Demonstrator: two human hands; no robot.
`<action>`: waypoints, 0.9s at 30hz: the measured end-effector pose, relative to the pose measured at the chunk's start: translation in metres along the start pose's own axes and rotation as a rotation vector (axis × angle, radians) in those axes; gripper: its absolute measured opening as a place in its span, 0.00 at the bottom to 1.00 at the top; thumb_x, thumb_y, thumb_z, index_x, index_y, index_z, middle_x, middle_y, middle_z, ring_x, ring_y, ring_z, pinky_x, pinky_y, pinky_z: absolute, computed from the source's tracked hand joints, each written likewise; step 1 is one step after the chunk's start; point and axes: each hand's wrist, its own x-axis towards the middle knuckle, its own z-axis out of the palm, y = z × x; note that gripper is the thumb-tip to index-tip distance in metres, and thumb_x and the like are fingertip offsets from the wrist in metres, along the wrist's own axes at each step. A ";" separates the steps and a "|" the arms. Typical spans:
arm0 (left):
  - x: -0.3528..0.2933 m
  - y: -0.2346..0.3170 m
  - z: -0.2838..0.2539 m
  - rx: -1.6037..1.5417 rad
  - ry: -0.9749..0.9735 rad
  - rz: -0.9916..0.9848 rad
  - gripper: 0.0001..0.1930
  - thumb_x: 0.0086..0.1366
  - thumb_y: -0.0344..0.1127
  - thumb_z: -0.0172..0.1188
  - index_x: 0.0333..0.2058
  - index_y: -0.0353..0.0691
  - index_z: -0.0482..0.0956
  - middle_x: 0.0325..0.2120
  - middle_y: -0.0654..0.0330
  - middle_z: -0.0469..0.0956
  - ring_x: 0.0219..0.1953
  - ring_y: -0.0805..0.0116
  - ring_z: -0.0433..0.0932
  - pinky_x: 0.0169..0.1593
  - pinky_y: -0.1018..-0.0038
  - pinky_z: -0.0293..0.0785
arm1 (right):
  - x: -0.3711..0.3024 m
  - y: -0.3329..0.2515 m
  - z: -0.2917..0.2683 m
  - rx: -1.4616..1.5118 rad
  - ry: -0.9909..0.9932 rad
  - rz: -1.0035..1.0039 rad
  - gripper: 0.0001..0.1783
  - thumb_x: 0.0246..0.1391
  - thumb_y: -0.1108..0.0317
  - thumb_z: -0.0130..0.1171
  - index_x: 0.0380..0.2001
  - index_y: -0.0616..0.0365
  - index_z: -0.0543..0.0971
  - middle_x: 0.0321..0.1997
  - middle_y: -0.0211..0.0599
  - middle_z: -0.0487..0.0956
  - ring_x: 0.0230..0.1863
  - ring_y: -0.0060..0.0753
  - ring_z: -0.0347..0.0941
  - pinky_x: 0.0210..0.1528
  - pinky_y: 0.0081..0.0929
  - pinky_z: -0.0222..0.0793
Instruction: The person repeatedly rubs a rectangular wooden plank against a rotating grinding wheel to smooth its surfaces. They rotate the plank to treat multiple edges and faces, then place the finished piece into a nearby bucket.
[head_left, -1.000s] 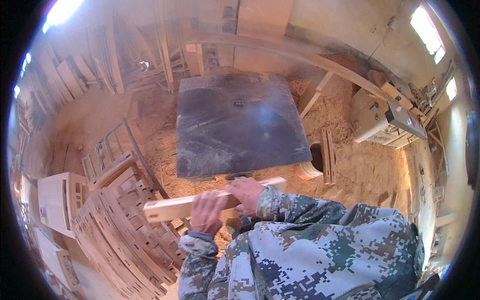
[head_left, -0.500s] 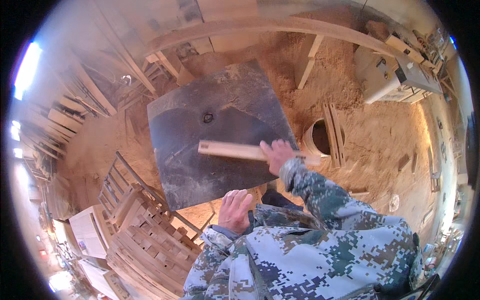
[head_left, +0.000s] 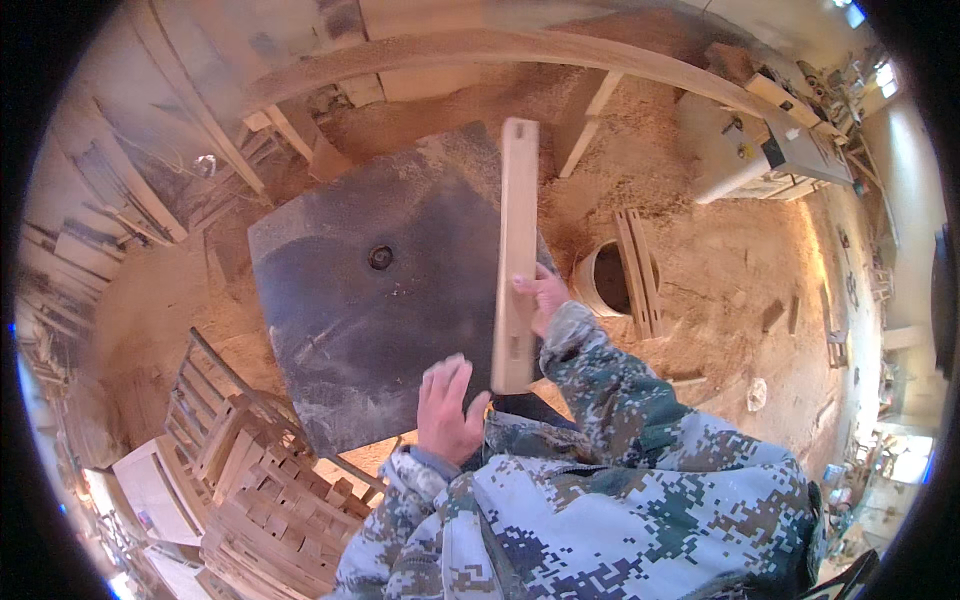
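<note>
My right hand (head_left: 545,297) grips the right edge of a pale wooden rail (head_left: 518,220) near its lower part. The rail points away from me, with slots cut near both ends. It is over the right side of a dark, dusty metal machine table (head_left: 400,335); I cannot tell whether it touches the surface. A small round spindle (head_left: 380,258) shows in the tabletop. My left hand (head_left: 450,412) is at the table's near edge, left of the rail, with its fingers spread and nothing in them.
Stacked slotted wooden pieces (head_left: 275,510) lie at the lower left beside a metal rack (head_left: 195,400). On the right, two wooden rails (head_left: 638,272) rest across a round bucket (head_left: 590,280). A long curved-looking beam (head_left: 480,45) spans the far side. Sawdust covers the floor (head_left: 730,270).
My right hand has swung the rail from lying crosswise to pointing away from me. My left hand remains at the near edge, fingers a little more raised. The view has shifted slightly.
</note>
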 end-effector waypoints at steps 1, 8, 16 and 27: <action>0.016 0.000 0.003 0.032 -0.004 0.013 0.30 0.60 0.31 0.69 0.61 0.30 0.74 0.61 0.39 0.74 0.64 0.36 0.71 0.69 0.48 0.66 | -0.002 0.011 0.009 0.113 -0.053 -0.008 0.25 0.58 0.80 0.66 0.59 0.58 0.79 0.49 0.36 0.86 0.50 0.39 0.83 0.58 0.44 0.80; 0.089 -0.026 0.008 0.315 -0.127 0.160 0.37 0.51 0.29 0.69 0.62 0.36 0.71 0.56 0.44 0.74 0.63 0.42 0.71 0.68 0.49 0.62 | -0.060 0.048 0.039 0.224 0.058 0.140 0.20 0.66 0.74 0.60 0.59 0.65 0.76 0.57 0.47 0.83 0.57 0.46 0.81 0.65 0.50 0.77; 0.103 -0.057 0.025 0.212 -0.409 0.561 0.40 0.43 0.32 0.75 0.59 0.42 0.75 0.47 0.55 0.76 0.57 0.53 0.74 0.63 0.57 0.65 | -0.173 0.026 0.000 -1.556 0.510 -0.482 0.30 0.50 0.77 0.70 0.58 0.63 0.78 0.53 0.47 0.83 0.55 0.51 0.80 0.61 0.45 0.75; 0.179 -0.084 0.054 0.231 -0.490 0.522 0.28 0.57 0.36 0.72 0.58 0.45 0.77 0.53 0.55 0.78 0.66 0.52 0.70 0.79 0.48 0.52 | -0.118 0.044 -0.041 -1.790 0.537 -0.505 0.49 0.41 0.72 0.72 0.72 0.48 0.71 0.56 0.44 0.77 0.61 0.56 0.70 0.67 0.52 0.62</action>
